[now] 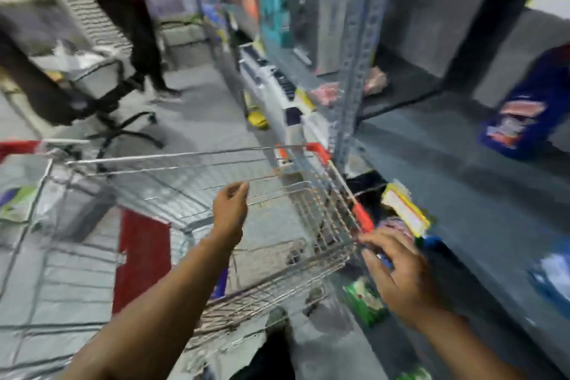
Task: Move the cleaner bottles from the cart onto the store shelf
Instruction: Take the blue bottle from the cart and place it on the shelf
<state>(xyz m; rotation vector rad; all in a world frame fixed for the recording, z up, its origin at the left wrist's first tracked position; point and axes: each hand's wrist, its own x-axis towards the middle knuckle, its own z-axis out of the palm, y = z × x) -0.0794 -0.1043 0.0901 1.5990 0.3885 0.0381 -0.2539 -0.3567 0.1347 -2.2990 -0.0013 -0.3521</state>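
The picture is blurred by motion. A wire shopping cart (191, 163) with red corner trim stands in front of me beside the grey metal shelf (447, 163). My left hand (229, 210) reaches over the cart basket, fingers loosely curled, holding nothing. My right hand (398, 268) is at the cart's right rim, fingers spread, empty. I cannot make out any cleaner bottle inside the cart. A blue bottle or pack (521, 108) stands on the shelf at the right.
A grey perforated upright (357, 55) of the shelf rises next to the cart's far corner. Another person's legs (135, 28) and an office chair (101, 92) are on the aisle at the back left. Packets lie on lower shelves, among them a green one (367, 302).
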